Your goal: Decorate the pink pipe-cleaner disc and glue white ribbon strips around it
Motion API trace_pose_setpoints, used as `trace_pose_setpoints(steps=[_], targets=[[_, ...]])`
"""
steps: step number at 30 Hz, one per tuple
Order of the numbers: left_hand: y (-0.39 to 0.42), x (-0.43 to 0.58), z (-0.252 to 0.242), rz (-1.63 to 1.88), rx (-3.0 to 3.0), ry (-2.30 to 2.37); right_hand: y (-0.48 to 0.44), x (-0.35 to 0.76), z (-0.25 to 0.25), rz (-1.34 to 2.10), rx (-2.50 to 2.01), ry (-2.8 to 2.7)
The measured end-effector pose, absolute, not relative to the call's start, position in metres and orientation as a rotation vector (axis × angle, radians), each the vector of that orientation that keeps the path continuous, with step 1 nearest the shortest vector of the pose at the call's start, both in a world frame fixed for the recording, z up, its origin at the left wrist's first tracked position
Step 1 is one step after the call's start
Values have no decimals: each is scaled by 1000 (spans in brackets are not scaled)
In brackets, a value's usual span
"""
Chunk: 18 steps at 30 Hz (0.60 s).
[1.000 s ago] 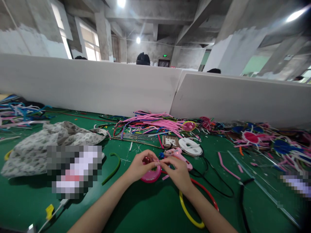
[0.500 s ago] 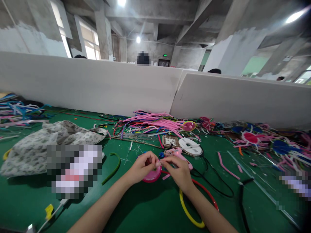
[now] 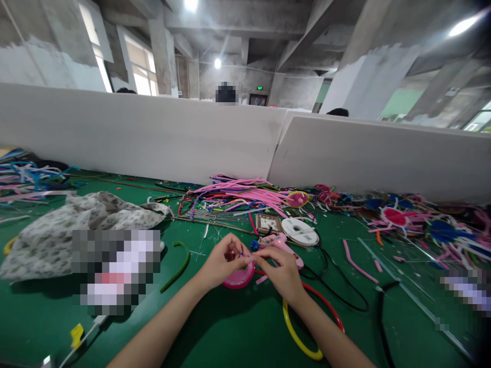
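The single view looks from the person's head, on the near side of the white partition (image 3: 153,135), facing it and angled downward. The left hand (image 3: 222,263) and right hand (image 3: 283,268) appear fairly close to the lens, well short of the partition, over the green table (image 3: 230,329) spreading before it. Above the partition's top edge, the wide frame takes in ceiling (image 3: 245,15) and far wall (image 3: 238,75).

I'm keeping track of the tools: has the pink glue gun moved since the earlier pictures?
No. Judged against the white spool, the glue gun lies in the same place.
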<state>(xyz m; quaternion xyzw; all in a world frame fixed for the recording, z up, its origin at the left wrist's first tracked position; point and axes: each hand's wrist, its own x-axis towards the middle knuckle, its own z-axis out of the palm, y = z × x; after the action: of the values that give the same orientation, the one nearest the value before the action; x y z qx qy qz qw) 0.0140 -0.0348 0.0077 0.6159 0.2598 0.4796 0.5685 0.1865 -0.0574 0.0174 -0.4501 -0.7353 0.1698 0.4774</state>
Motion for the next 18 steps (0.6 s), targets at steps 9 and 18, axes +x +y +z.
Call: trace_pose_setpoints(steps=[9, 18], targets=[[-31, 13, 2, 1109, 1446, 558, -60, 183, 19, 552, -1107, -1731], [-36, 14, 12, 1074, 1289, 386, -55, 183, 13, 1167, -1128, -1590]])
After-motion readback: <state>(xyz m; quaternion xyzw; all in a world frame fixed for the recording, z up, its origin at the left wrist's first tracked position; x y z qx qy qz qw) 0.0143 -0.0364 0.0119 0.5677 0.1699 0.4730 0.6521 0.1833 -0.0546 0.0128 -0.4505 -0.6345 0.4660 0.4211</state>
